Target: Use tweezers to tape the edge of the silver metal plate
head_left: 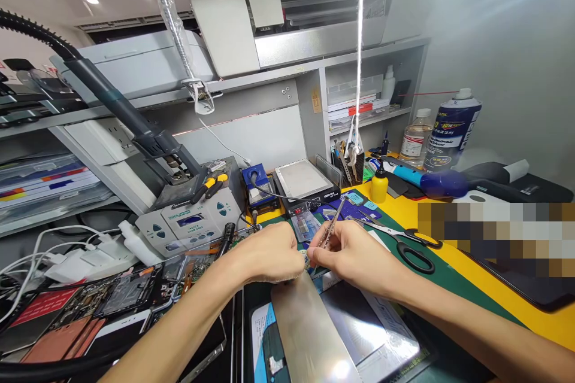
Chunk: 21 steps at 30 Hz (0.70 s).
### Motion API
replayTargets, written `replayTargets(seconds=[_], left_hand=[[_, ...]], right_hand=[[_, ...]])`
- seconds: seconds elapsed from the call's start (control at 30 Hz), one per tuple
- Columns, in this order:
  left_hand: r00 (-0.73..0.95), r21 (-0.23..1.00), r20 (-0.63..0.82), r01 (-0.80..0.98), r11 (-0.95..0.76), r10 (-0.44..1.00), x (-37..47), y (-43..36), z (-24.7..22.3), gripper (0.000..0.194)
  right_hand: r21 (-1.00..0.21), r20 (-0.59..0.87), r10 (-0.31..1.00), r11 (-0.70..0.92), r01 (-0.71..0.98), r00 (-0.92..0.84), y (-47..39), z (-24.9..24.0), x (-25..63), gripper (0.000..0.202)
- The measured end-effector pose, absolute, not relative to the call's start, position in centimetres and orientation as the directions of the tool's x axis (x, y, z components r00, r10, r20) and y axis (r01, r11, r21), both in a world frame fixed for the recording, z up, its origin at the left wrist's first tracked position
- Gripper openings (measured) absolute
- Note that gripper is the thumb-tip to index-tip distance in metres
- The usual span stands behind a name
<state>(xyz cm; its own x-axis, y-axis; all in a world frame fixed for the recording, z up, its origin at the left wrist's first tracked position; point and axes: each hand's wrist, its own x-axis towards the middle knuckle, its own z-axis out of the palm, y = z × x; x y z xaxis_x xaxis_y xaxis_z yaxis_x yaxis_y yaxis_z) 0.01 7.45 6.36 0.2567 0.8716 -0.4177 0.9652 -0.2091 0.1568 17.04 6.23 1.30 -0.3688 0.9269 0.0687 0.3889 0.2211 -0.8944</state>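
Observation:
My left hand [274, 251] is closed, its fingertips pinched on a small part [306, 258] too tiny to make out fully. Thin metal tweezers [331, 224] are held in my right hand [344, 251], close against the left fingertips. Both hands are just above the far end of a shiny metal plate [309, 329]. Under and beside that plate lies a flat device [377, 335] with a reflective surface. A green mat [453, 293] extends to the right of it.
Scissors [415, 256] lie right of my right hand. Behind stand a yellow bottle [380, 184], a heating plate [303, 179] and a grey soldering station [193, 221]. Phone parts [121, 293] cover the left side. A white cord [360, 42] hangs ahead.

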Motion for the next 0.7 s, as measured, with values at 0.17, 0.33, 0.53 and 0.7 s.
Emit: replayTargets(seconds=[0.17,0.33,0.53,0.7], left_hand=[[0.232,0.097,-0.444,0.973,-0.211,0.865,0.33,7.71,6.31,0.035],[0.216,0.056,-0.468,0.975,-0.216,0.857,0.50,7.86,6.39,0.030],[0.216,0.051,-0.490,0.974,-0.219,0.845,0.69,8.03,6.66,0.031],[0.236,0.100,-0.507,0.971,-0.215,0.829,0.50,7.96,6.87,0.032]], right_hand=[[-0.885,0.082,0.926,0.238,0.399,-0.369,6.43,1.10,16.99,0.012],[-0.879,0.087,0.921,0.250,0.406,-0.379,6.38,0.94,17.01,0.011],[-0.873,0.099,0.920,0.263,0.410,-0.380,6.34,1.12,16.91,0.012],[-0.871,0.106,0.917,0.272,0.409,-0.384,6.28,1.08,16.98,0.013]])
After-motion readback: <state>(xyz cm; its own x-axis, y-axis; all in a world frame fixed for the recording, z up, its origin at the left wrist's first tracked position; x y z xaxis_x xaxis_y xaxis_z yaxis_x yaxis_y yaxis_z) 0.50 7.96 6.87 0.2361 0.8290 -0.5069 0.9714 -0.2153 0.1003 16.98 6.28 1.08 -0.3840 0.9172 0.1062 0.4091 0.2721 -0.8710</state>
